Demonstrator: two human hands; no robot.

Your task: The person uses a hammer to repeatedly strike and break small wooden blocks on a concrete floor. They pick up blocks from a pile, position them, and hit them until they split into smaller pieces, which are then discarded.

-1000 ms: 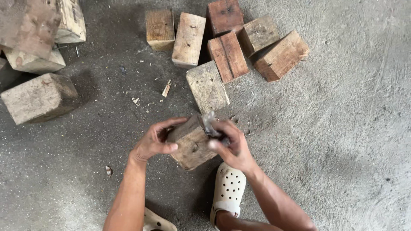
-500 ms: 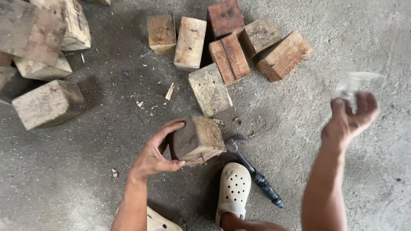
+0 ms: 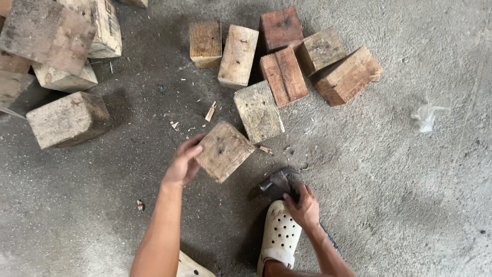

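One block: block (image 3: 224,151), tilted on an edge on the concrete floor (image 3: 400,205), just in front of the cluster, with small holes in its top face.
Left hand: left hand (image 3: 183,164) grips the block's left side, thumb over the top edge, fingers behind.
Right hand: right hand (image 3: 303,206) is clenched round the hammer (image 3: 279,182) just below its head; the head rests on the floor beside the shoe.
Doing it well: I judge the block wants to sit flat or be braced firmly before any blow; the grip on the hammer should slide down the handle for swing, and the steadying fingers should keep off the top face.
Cluster count: seven blocks (image 3: 279,56) lie touching or near each other beyond the held one.
Pile count: about five larger blocks (image 3: 66,119) at upper left, some cut off by the edge.
Shoes: one white clog (image 3: 279,237) fully seen, another's tip at the bottom.
Litter: wood chips (image 3: 210,111) and one white scrap (image 3: 425,116) well apart to the right.
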